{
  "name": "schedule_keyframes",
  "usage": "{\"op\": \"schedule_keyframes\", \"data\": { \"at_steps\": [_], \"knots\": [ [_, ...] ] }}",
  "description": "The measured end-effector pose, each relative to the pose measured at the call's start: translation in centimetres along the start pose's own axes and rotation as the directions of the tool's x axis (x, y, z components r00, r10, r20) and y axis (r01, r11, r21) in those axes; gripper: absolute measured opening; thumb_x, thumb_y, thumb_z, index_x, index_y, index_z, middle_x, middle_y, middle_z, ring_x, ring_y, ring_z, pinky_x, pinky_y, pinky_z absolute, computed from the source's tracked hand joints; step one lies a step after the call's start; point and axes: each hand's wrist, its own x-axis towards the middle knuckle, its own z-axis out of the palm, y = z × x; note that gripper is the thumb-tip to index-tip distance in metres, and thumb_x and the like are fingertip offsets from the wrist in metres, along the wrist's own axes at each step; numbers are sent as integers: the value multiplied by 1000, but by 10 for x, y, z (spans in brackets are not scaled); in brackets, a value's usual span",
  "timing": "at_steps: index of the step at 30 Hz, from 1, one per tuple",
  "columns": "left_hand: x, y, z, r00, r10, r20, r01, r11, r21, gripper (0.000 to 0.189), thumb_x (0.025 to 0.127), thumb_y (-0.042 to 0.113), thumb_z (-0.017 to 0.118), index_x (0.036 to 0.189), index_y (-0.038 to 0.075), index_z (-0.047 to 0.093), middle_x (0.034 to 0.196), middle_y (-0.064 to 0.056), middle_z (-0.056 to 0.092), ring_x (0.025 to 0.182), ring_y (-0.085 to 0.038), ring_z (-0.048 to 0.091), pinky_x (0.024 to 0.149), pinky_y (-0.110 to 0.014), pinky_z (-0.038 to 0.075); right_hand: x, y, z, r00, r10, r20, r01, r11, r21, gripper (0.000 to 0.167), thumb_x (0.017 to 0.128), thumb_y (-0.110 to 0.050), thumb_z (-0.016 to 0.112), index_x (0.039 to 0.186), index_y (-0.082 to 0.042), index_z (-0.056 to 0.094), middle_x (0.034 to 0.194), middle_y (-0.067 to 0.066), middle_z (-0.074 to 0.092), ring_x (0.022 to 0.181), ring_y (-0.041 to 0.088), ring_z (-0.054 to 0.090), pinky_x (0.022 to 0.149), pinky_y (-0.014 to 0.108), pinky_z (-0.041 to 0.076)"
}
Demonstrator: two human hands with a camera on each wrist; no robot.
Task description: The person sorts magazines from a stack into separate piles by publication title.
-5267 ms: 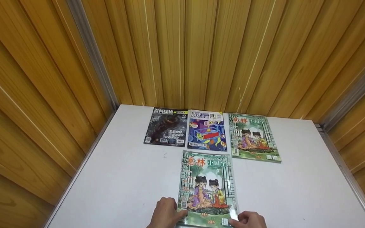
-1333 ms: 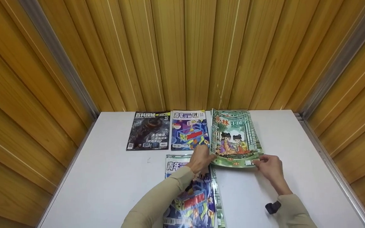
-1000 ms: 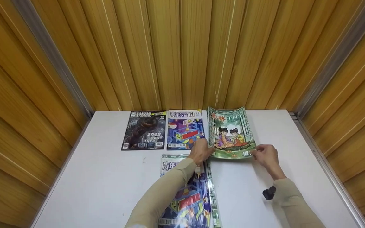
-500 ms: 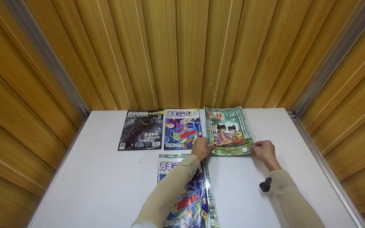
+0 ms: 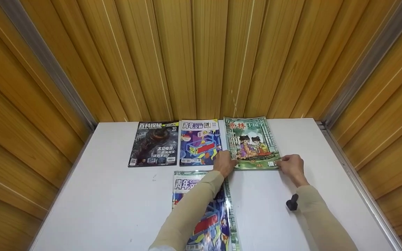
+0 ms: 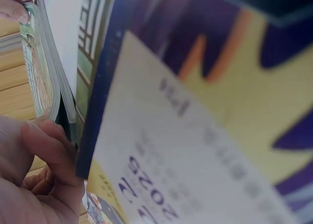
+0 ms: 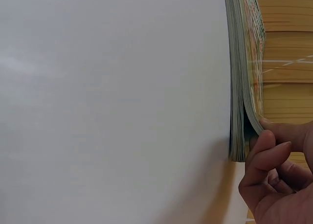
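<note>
The upper magazine [image 5: 253,144] is settling flatter onto the lower magazine [image 7: 236,131] near the back wall [image 5: 204,69]; left grip [image 5: 224,164] and right grip [image 5: 292,167] are pinching the upper's near corners. Uneven release could be skewing it.

Booth-type workspace — wood-look panels [image 5: 209,52], metal corner strips [image 5: 49,62], wht. tbl. [image 5: 110,202] betw. walls.
</note>
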Motion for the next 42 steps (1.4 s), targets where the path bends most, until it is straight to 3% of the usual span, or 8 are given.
{"op": "schedule_keyframes", "data": {
  "at_steps": [7,14,21,23,25,30,36,42],
  "knots": [
    [1,0,5,1000,31,-2,-31,992,126,32,94,35,86,75,13,75,61,8,55,55,-6,42,49,-27,40,-3,2,5,998,-39,-50,36,997,-61,34,95,-12,77,112,17,74,106,32,77,83,27,69,64,25,51],
    [-3,-4,-1,995,96,-5,-94,982,162,24,98,28,81,85,8,80,82,-8,79,71,-17,73,60,-35,56,-17,-3,10,986,-124,-113,102,978,-182,32,97,-9,69,110,20,73,107,37,75,89,37,68,76,43,55],
    [-26,-21,-21,988,151,2,-151,988,9,46,97,19,74,59,16,50,58,9,40,52,-8,39,46,-26,35,-51,-8,9,972,-152,-180,117,974,-192,27,97,-7,67,99,19,72,88,32,71,71,29,59,61,37,45],
    [-37,-31,-28,984,172,-40,-172,985,-10,47,94,19,73,56,19,46,55,11,35,50,-5,35,45,-26,32,-65,-9,11,973,-153,-175,122,977,-176,32,98,-10,69,107,21,71,96,36,74,76,34,67,66,41,52],
    [-51,-40,-37,977,194,-90,-197,980,-24,36,93,19,73,60,17,58,56,9,50,51,-7,47,46,-28,40,-82,-12,15,977,-135,-167,112,984,-141,38,99,-13,72,114,21,71,103,37,75,82,38,71,72,44,56],
    [-106,-27,-97,975,190,-117,-197,979,-53,15,97,13,74,95,0,78,86,-15,79,70,-21,71,63,-36,57,-123,-20,24,981,-108,-161,100,993,-55,38,98,-17,77,116,17,73,100,32,77,78,31,71,65,33,52],
    [-162,-28,-141,973,208,-97,-211,977,-24,11,98,8,76,90,1,75,68,-10,71,54,-6,47,51,-23,39,-169,-33,35,991,-100,-87,100,995,-14,36,95,-15,82,114,14,75,89,20,77,72,19,67,59,24,48],
    [-203,-48,-161,983,141,-117,-142,990,-6,13,97,13,78,88,5,74,73,-8,75,57,-3,54,50,-19,40,-201,-38,44,997,-66,-42,66,998,4,37,92,-16,85,114,12,76,87,14,77,76,17,68,61,22,49]
  ]
}}
